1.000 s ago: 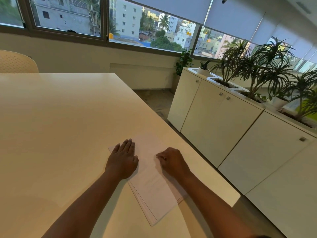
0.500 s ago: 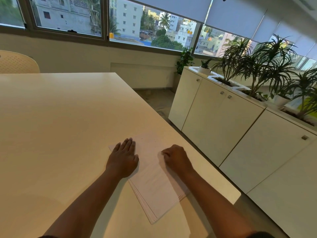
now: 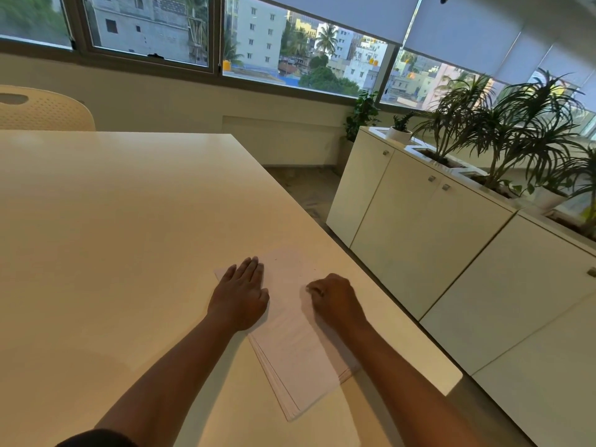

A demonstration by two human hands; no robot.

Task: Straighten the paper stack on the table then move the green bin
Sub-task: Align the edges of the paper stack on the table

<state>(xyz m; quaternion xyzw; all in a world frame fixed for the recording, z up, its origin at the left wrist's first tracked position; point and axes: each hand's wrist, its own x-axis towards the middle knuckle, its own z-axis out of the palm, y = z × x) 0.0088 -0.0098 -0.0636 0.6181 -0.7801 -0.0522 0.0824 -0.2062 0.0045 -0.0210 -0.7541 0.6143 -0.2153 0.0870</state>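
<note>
A stack of white paper [image 3: 296,346] lies near the right front edge of the cream table [image 3: 113,237], its sheets fanned slightly out of line at the near corner. My left hand [image 3: 240,295] rests flat on the stack's left side, fingers together and extended. My right hand [image 3: 335,300] is curled, its fingertips on the stack's right side; I cannot tell whether it pinches any sheets. No green bin is in view.
The table's right edge runs close beside the stack. White cabinets [image 3: 435,253] topped with potted plants [image 3: 503,133] stand to the right across a narrow floor strip. A cream chair back [image 3: 42,111] shows at the table's far left, under the windows.
My right hand slid a little to the right along the stack and back. The stack's sheets shifted slightly; my left hand stayed pressed in place.
</note>
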